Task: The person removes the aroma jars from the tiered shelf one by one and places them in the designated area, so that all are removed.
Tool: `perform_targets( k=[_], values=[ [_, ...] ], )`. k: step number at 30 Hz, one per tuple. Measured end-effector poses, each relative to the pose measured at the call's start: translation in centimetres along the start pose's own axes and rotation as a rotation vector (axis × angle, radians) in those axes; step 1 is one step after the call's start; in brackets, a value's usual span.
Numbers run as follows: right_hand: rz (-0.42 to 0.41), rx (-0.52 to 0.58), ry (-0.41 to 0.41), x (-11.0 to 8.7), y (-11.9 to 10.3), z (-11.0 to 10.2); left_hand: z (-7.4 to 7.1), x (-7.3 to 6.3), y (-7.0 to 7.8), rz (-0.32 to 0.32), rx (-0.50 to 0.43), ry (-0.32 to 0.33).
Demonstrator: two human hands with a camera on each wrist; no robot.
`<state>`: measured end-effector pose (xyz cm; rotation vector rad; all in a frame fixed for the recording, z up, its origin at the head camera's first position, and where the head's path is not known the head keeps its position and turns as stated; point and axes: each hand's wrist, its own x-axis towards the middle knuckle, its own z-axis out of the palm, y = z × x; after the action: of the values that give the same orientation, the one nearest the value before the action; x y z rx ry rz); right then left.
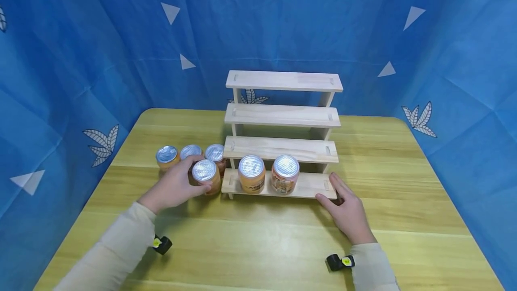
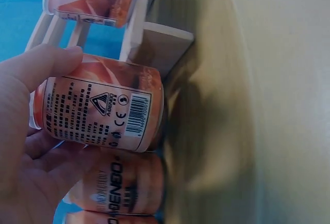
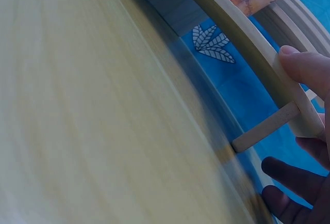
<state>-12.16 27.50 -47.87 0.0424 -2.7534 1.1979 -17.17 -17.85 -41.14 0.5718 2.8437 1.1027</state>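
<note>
My left hand (image 1: 175, 185) grips an orange-pink can (image 1: 207, 176) with a silver lid, just left of the rack's lowest tier. In the left wrist view the thumb lies along one side of the can (image 2: 103, 105), its barcode label facing the camera, and the other fingers are partly hidden behind it. My right hand (image 1: 349, 212) holds the right end of the lowest tier (image 1: 308, 185) of a stepped wooden rack (image 1: 282, 113), thumb at the front edge. On that tier two similar cans, a left one (image 1: 251, 176) and a right one (image 1: 285, 176), stand upright side by side.
Behind the left hand, more cans stand on the wooden table (image 1: 258, 241): one at far left (image 1: 167, 156), one in the middle (image 1: 190, 151) and one beside the rack (image 1: 215, 154). The three upper tiers rise toward a blue curtain (image 1: 282, 21) that surrounds the table.
</note>
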Motion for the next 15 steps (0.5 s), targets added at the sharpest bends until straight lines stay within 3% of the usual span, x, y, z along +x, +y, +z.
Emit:
perform_targets(
  k=[15],
  values=[
    [-0.002,0.001,0.002,0.0,0.1,0.0,2.0,-0.6,-1.3,-0.032,-0.057,0.0]
  ],
)
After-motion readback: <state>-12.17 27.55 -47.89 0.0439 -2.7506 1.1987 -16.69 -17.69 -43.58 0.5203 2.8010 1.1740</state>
